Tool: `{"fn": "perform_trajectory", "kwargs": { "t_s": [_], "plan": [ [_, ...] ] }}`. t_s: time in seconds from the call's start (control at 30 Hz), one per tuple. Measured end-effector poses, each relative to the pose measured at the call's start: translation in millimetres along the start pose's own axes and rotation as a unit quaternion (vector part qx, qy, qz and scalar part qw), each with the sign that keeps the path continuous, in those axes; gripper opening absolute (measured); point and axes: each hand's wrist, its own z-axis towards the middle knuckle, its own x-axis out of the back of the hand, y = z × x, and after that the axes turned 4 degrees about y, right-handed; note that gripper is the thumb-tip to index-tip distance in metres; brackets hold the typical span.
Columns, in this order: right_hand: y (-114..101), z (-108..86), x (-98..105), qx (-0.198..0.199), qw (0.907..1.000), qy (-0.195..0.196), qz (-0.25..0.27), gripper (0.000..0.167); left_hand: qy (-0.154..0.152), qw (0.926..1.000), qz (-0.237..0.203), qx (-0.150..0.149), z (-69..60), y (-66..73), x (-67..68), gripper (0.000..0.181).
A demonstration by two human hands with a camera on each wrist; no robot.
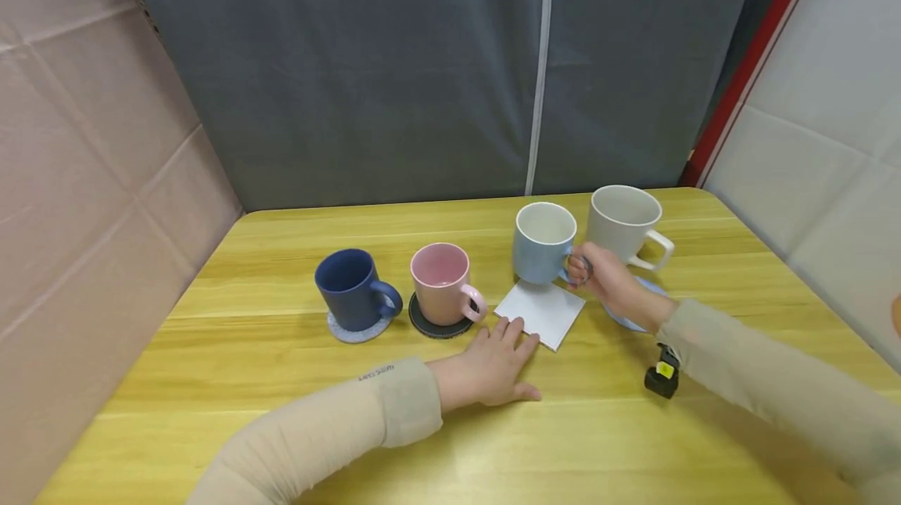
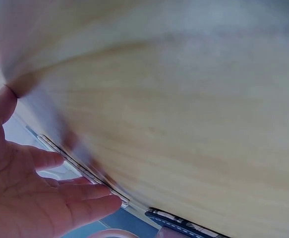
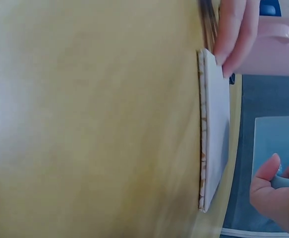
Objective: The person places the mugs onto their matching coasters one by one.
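Okay, gripping one light blue mug [image 1: 538,259] with the right hand [image 1: 612,280], at the far edge of one white square coaster [image 1: 542,313]. Touching that coaster with the spread fingers [image 1: 512,332] of the left hand [image 1: 493,370]. Spotting one pink mug [image 1: 439,298] and one navy mug [image 1: 348,302] left of it, one pale mug [image 1: 615,233] right.

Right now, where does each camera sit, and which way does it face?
Head: worn on the head, facing forward and down at the table; left hand, right hand and both sleeves show.
Left wrist: on that wrist, facing across the table toward the black coaster; the left hand shows lower left.
Right wrist: on that wrist, facing the white square coaster; parts of both hands show.
Shared: head and right wrist both show the pink mug and light-blue mug.
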Motion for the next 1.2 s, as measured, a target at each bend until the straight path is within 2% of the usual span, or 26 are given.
{"fn": "perform_trajectory", "kwargs": {
  "t_s": [0.37,0.63,0.83,1.2],
  "plan": [
    [12,-25.6,-2,-0.013,0.9997,-0.007,-0.021,0.032,0.0,1.0,0.001,-0.001,1.5,-0.3,-0.9,0.077],
    [18,-39.2,-2,-0.025,0.9995,-0.018,-0.011,0.035,0.001,1.0,0.002,0.002,1.5,-0.3,-0.5,0.077],
    [20,-41.4,-3,-0.019,0.9991,-0.035,-0.014,0.035,0.007,1.0,0.005,-0.001,1.5,-1.5,-1.4,0.077],
    [22,-39.5,-5,-0.033,0.9986,-0.031,-0.028,0.033,0.012,0.9999,0.011,-0.005,0.9,-1.3,-1.4,0.077]
  ]
}}
